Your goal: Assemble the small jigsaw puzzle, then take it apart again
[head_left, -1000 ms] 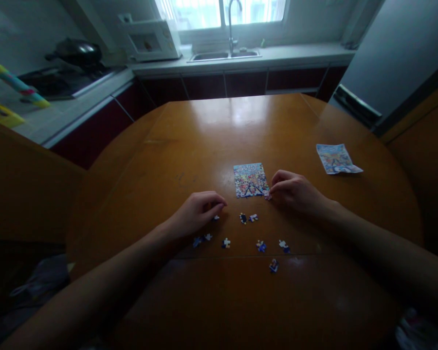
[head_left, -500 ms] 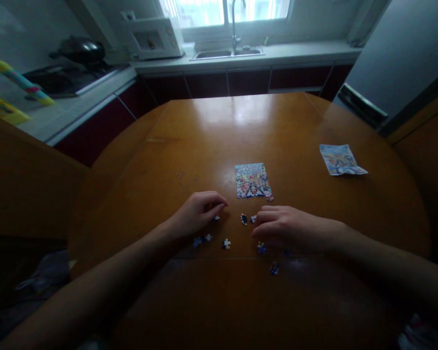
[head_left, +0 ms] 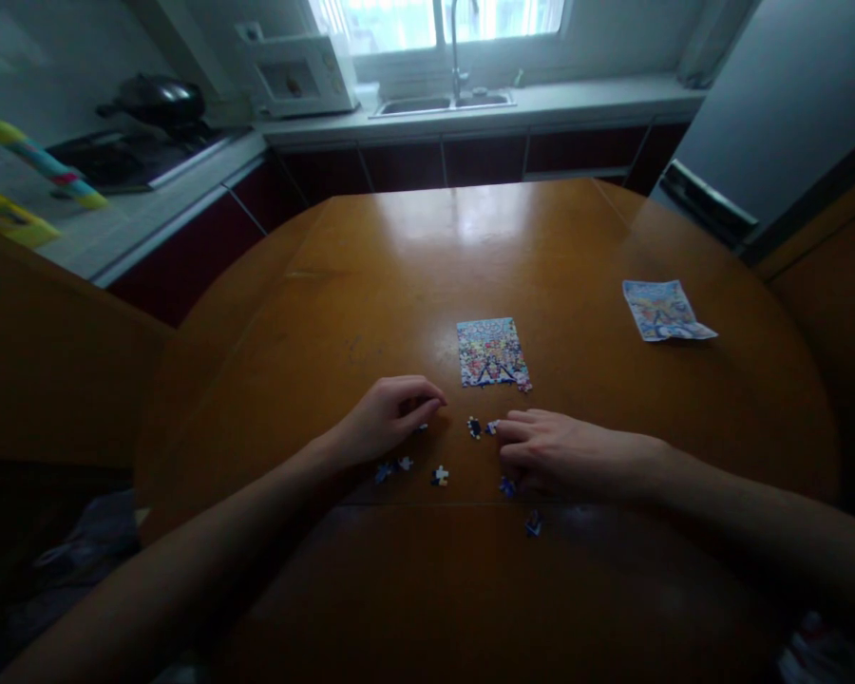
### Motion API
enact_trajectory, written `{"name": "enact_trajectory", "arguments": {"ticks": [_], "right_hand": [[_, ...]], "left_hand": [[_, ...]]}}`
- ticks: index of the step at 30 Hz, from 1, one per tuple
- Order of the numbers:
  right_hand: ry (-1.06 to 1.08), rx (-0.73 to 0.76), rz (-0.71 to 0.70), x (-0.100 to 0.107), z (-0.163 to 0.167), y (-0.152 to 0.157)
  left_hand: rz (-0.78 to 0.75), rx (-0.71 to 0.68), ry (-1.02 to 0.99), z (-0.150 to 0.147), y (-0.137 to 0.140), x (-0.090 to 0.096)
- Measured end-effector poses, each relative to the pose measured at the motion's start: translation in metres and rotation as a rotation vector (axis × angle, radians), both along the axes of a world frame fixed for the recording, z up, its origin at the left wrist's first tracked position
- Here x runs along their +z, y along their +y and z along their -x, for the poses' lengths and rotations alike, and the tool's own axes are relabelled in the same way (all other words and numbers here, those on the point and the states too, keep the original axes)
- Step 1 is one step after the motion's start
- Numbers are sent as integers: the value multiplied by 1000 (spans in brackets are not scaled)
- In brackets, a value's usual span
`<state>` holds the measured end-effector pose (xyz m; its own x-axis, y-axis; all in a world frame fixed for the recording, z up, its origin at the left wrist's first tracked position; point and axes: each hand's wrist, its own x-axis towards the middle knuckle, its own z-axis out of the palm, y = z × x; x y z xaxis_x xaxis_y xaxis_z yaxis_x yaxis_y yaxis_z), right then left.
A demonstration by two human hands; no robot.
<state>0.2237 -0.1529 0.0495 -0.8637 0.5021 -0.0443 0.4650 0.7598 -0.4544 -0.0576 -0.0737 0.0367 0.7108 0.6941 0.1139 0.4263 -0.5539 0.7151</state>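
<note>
A mostly assembled jigsaw puzzle (head_left: 490, 351) lies in the middle of the table, with a piece sticking out at its lower right corner. My left hand (head_left: 391, 413) is closed left of it, thumb and fingertips together; anything between them is hidden. A loose piece shows under that hand's edge. My right hand (head_left: 560, 451) has its fingers curled down to the tabletop, its index fingertip at a whitish puzzle piece (head_left: 492, 427). Beside that is a dark puzzle piece (head_left: 474, 427). A blue puzzle piece (head_left: 507, 486) shows partly below the right hand.
More loose pieces lie nearer me: a white-and-dark piece (head_left: 440, 475), blue pieces (head_left: 384, 471) and a dark piece (head_left: 534, 523). A creased picture sheet (head_left: 664, 311) lies to the right on the wooden table (head_left: 399, 275). Behind stand a counter with sink (head_left: 442, 104) and microwave (head_left: 303, 76).
My right hand has lowered slightly and its fingers have curled in more, the index fingertip coming to the whitish piece. My left hand has hardly moved.
</note>
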Motion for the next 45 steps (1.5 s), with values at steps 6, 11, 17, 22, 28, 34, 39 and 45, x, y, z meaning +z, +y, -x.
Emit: {"name": "enact_trajectory", "arguments": {"ticks": [6, 11, 17, 22, 28, 34, 39, 45], "right_hand": [[41, 12, 10, 0, 1, -2], [32, 10, 18, 2, 5, -4], [-14, -14, -7, 3, 5, -7], [-62, -60, -55, 0, 4, -10], [-38, -32, -66, 2, 2, -10], [-67, -86, -102, 2, 3, -17], [-44, -110, -4, 3, 2, -21], [231, -159, 240, 5, -1, -8]], "left_hand": [[-10, 5, -4, 0, -1, 0], [-8, -13, -4, 0, -1, -1], [1, -6, 9, -1, -1, -1], [-4, -12, -5, -2, -1, 0], [-11, -19, -11, -2, -2, 1], [-7, -27, -5, -1, -1, -1], [-4, -18, 4, 0, -1, -2], [-38, -36, -16, -2, -3, 1]]}}
